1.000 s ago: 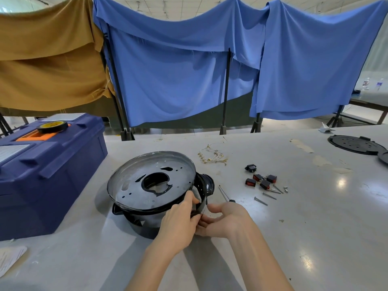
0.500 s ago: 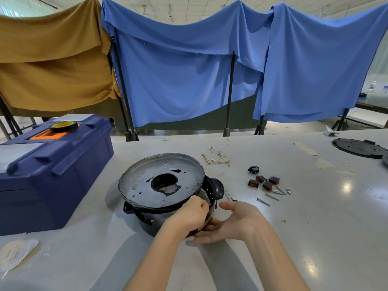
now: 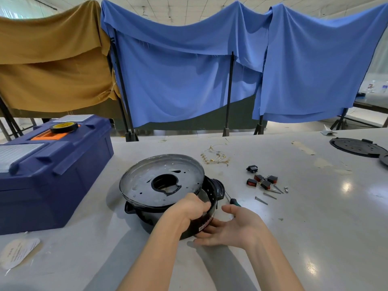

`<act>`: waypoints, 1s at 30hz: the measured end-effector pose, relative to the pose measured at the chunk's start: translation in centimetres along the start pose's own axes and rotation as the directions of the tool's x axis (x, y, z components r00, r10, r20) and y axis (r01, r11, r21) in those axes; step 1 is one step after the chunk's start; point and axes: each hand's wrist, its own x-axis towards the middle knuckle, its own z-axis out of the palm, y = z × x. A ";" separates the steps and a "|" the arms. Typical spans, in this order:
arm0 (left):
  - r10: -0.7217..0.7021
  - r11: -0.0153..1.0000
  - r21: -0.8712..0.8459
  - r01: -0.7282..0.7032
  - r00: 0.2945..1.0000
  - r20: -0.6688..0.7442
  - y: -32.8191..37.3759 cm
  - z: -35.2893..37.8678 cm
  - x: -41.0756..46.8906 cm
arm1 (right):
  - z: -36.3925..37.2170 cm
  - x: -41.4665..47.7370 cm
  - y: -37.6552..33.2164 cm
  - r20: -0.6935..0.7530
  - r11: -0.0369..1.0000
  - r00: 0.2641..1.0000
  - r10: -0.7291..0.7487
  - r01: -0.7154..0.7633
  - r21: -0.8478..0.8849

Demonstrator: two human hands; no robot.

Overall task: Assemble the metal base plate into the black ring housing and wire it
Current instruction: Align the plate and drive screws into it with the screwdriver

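The round metal base plate (image 3: 147, 181), with a large centre hole, lies tilted on top of the black ring housing (image 3: 212, 192) in the middle of the table. My left hand (image 3: 186, 213) is curled over the near rim where plate and housing meet. My right hand (image 3: 233, 227) cups the housing's near right wall from outside, fingers spread against it. A bundle of thin wires (image 3: 214, 157) lies behind the housing. Red and black switches (image 3: 262, 180) and loose screws (image 3: 268, 195) lie to the right. A green-handled screwdriver (image 3: 234, 201) lies just beyond my right hand.
A dark blue toolbox (image 3: 52, 171) with a tape roll (image 3: 64, 127) on top stands at the left. A black round cover (image 3: 357, 147) lies at the far right. A paper label (image 3: 16, 252) is at the near left. Cloth-draped stands back the table.
My right hand has opened from a pinch beside the left hand and now spreads against the housing's outer wall. The left hand closed over the rim. The view has shifted slightly.
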 end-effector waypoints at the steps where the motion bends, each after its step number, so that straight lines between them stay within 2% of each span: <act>1: 0.001 1.000 0.003 -0.001 1.000 -0.004 0.0 0.0 0.0 | 0.0 -0.1 0.1 0.001 1.000 1.000 -0.008 0.008 -0.004; 7: 0.017 0.999 -0.034 -0.017 1.000 -0.008 -0.3 0.0 0.0 | -0.2 -0.5 0.2 -0.016 0.997 0.997 -0.072 0.072 -0.037; 12: 0.018 0.998 -0.068 -0.018 1.000 -0.013 -0.5 0.4 0.4 | 0.1 -1.2 -0.5 -0.085 0.986 0.991 -0.105 0.092 -0.142; 17: 0.030 0.995 -0.096 -0.030 1.000 -0.003 -0.6 0.5 0.3 | 1.1 -1.6 -0.8 -0.155 0.943 0.979 -0.133 0.076 -0.324; 21: 0.054 0.996 -0.068 -0.054 0.998 0.006 -0.7 0.5 0.0 | 1.3 -1.6 -0.7 -0.217 0.856 0.950 -0.226 0.087 -0.510; 23: 0.070 0.997 -0.035 -0.071 0.997 -0.006 -0.7 0.6 -0.1 | 1.1 -1.4 -1.2 -0.256 0.759 0.884 -0.391 0.152 -0.633; 25: 0.075 0.997 0.014 -0.075 0.997 -0.002 -0.7 0.6 0.0 | 0.8 -1.4 -2.0 -0.239 0.609 0.775 -0.586 0.227 -0.760; 28: 0.063 0.994 0.091 -0.062 0.998 -0.008 -0.5 0.6 0.0 | 0.5 -1.5 -3.0 -0.016 0.309 0.645 -0.764 0.344 -0.887; 30: 0.070 0.991 0.113 -0.068 0.998 -0.010 -0.4 0.6 -0.1 | 0.3 -1.3 -3.0 0.187 0.100 0.656 -0.731 0.374 -0.922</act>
